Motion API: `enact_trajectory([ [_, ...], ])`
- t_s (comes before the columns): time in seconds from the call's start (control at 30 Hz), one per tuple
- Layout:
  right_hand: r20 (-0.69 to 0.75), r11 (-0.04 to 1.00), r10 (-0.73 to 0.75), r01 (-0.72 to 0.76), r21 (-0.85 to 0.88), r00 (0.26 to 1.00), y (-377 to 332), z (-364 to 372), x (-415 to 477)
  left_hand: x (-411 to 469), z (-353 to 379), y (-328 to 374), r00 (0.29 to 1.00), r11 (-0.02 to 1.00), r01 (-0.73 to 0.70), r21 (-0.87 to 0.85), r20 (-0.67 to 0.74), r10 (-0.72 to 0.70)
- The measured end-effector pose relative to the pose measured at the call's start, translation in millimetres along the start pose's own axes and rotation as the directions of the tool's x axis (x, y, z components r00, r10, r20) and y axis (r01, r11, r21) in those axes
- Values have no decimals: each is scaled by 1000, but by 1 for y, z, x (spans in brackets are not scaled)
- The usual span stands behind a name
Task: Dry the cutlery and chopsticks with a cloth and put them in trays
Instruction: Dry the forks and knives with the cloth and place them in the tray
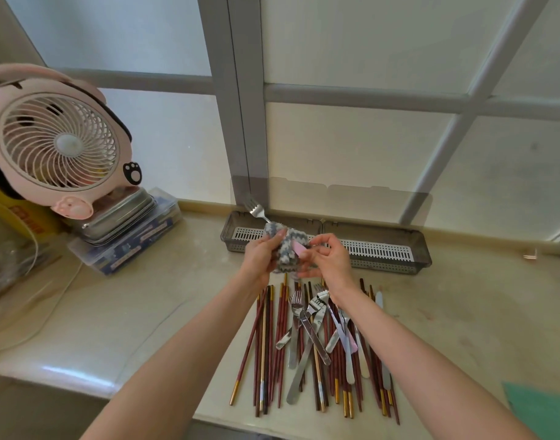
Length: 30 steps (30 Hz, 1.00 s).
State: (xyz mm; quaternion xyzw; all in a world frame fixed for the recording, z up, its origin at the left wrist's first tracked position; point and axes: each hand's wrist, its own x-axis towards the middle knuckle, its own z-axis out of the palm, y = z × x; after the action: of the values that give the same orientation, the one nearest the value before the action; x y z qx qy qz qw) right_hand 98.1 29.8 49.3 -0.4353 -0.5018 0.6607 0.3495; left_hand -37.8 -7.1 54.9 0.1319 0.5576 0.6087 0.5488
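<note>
Frosted window panes (351, 147) in grey frames were seen behind a pale stone table (145, 312). The fingers (277, 235) of the left hand (259, 254) were curled round a grey-and-white zigzag-knit cloth (286, 254), which was wrapped about the shaft of a steel fork with a pink handle (256, 211). The pink end was pinched, as far as could be judged, by the right hand (332, 263). The fork's long axis was laid from the right hand up and leftward, with the tines pointed away from the person. Just beyond the tines, two smoke-grey plastic trays with white slotted liners (386, 252) were set end to end along the window, the left-hand one nearer. Under the wrists a heap of red-brown chopsticks and steel cutlery (304, 338) was spread, judged not yet dried.
</note>
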Motion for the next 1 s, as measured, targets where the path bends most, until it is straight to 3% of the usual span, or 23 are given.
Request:
enact_trajectory([
  [0.17,-69,1000,-11,13,16,998,8,13,-2,-11,0,-10,998,997,46,-67,50,-42],
  [0.23,-146,998,-31,23,-56,989,14,17,-1,-16,1,-12,998,998,33,-58,59,-29],
  [0.3,-175,980,-49,14,-198,983,20,20,3,-17,-2,-15,1000,996,-23,86,12,22],
  [0.4,-87,931,-85,48,-362,993,18,22,14,-10,-12,-12,995,952,-36,305,-73,61],
  [0.5,-55,968,16,-29,-250,998,0,28,33,-4,-15,-10,994,919,-26,393,-88,66],
  [0.6,12,942,160,-149,-302,987,-9,37,51,-3,-6,-11,995,847,-69,528,-23,95],
  [0.77,-109,979,190,-197,-60,976,-7,44,83,4,-19,-2,988,856,-45,516,-102,113],
  [0.8,-126,981,133,-149,-125,983,-5,42,94,3,-24,0,987,862,-23,506,-126,101],
  [0.83,-123,952,41,-76,-296,992,-2,42,104,3,-32,1,987,870,-3,493,-138,81],
  [0.87,-83,841,-66,11,-542,994,3,39,113,2,-38,2,989,879,12,477,-136,61],
  [0.9,-9,640,-136,81,-765,991,8,35,120,1,-44,2,991,891,12,454,-127,52],
  [0.97,127,226,-164,163,-960,978,25,29,134,-5,-54,3,992,914,-7,405,-110,56],
  [1.0,173,99,-149,189,-977,974,34,28,138,-7,-59,3,992,925,-12,381,-111,58],
])
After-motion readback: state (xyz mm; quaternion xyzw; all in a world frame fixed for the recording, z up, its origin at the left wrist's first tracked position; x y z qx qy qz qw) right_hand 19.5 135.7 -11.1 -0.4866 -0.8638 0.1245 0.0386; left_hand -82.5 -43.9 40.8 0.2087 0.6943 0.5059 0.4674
